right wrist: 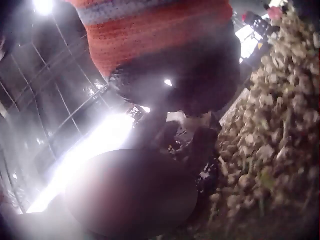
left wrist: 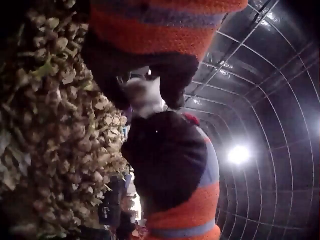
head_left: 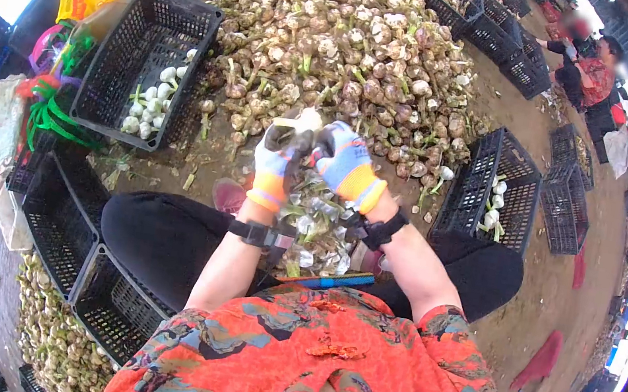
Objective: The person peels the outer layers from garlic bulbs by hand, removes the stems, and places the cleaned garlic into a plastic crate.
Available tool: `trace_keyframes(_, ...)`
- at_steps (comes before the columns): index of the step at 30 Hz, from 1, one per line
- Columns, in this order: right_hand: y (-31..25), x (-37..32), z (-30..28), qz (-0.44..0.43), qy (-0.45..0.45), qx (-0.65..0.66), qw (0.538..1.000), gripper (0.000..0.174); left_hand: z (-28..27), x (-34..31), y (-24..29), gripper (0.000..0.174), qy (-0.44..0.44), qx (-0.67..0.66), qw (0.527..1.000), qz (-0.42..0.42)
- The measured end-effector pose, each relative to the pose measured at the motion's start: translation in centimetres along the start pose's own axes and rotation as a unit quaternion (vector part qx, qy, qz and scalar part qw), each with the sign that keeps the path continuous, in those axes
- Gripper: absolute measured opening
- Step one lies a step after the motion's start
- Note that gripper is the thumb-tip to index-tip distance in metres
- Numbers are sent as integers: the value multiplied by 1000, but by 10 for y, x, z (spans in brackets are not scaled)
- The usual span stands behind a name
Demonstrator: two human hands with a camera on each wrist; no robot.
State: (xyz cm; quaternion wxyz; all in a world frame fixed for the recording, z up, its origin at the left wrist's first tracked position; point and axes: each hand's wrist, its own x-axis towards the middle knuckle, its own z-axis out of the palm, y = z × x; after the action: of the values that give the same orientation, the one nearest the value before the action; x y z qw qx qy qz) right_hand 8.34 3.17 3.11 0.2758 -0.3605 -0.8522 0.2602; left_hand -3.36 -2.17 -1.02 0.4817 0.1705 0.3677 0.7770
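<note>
A white garlic bulb (head_left: 308, 121) with its pale stem pointing left is held between the two hands, in front of the large heap of unpeeled garlic (head_left: 335, 46). The left hand (head_left: 277, 160), in a grey and orange glove with dark fingers, grips the bulb from the left. At its right side the gloved right hand (head_left: 349, 165) pinches it with curled fingers. Close up in the left wrist view, the white bulb (left wrist: 143, 95) sits among dark gloved fingertips. Fingers hide much of it in the right wrist view.
A black crate (head_left: 212, 21) at left holds several cleaned bulbs, and another crate (head_left: 538, 175) at right holds a few. Stripped skins (head_left: 317, 232) litter the ground between the legs. More crates (head_left: 58, 220) stand at left. Other people (head_left: 591, 78) sit at far right.
</note>
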Motion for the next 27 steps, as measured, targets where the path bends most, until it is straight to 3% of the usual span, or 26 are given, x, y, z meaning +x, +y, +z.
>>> trace_keyframes(1, -5, -4, 8, 4, 19, -48, 999, 22, 0, 4, -3, 32, 44, -30, 999, 11)
trace_keyframes(2, -2, -5, 11, 6, 17, -45, 999, 22, -15, 13, -14, 23, 100, 40, 994, 22)
trace_keyframes(4, 11, -1, 18, 61, -4, -64, 996, 24, -33, 21, -21, 16, 107, 15, 993, 43)
trace_keyframes(6, 43, 7, 24, 92, 49, -94, 990, 26, -49, 26, -20, 20, 79, 48, 995, 34)
trace_keyframes(8, 63, 13, 22, 156, 44, -107, 981, 29, -47, 24, -13, 24, 50, 83, 995, 24)
trace_keyframes(10, 73, 14, 22, 197, 21, -90, 976, 31, -28, 15, 1, 28, 6, -27, 1000, 1)
trace_keyframes(12, 77, 4, 27, 245, -13, -151, 958, 33, -37, 20, -2, 30, 0, -32, 999, -9)
trace_keyframes(14, 97, -12, 41, 252, -153, -211, 932, 42, -43, 23, 8, 28, -10, -177, 983, -35)
trace_keyframes(15, 113, -25, 53, 239, -285, -217, 903, 42, -57, 34, 12, 27, 75, -177, 979, -68)
trace_keyframes(16, 120, -30, 61, 220, -412, -219, 857, 41, -66, 47, 24, 27, 53, -227, 972, -24)
trace_keyframes(17, 130, -28, 67, 217, -416, -220, 855, 41, -76, 56, 34, 28, 25, -206, 974, 90)
trace_keyframes(18, 132, -23, 69, 250, -433, -214, 839, 45, -106, 73, 46, 38, -42, -302, 947, 104)
trace_keyframes(19, 135, -16, 73, 282, -450, -208, 821, 49, -90, 67, 68, 50, -1, -294, 944, 150)
trace_keyframes(21, 164, 0, 114, 263, -158, -230, 923, 50, -85, 63, 83, 58, 111, -286, 943, 126)
trace_keyframes(22, 147, 26, 107, 272, -62, -141, 950, 52, -78, 63, 83, 57, 178, -272, 938, 117)
trace_keyframes(24, 121, 78, 107, 332, 74, 22, 940, 48, -102, 68, 46, 56, 187, -251, 946, 85)
trace_keyframes(26, 150, 108, 128, 409, -1, 103, 907, 41, -96, 56, 20, 53, 140, -192, 970, 38)
trace_keyframes(27, 171, 110, 145, 402, -7, 96, 911, 38, -105, 58, 2, 52, 182, -94, 978, -48)
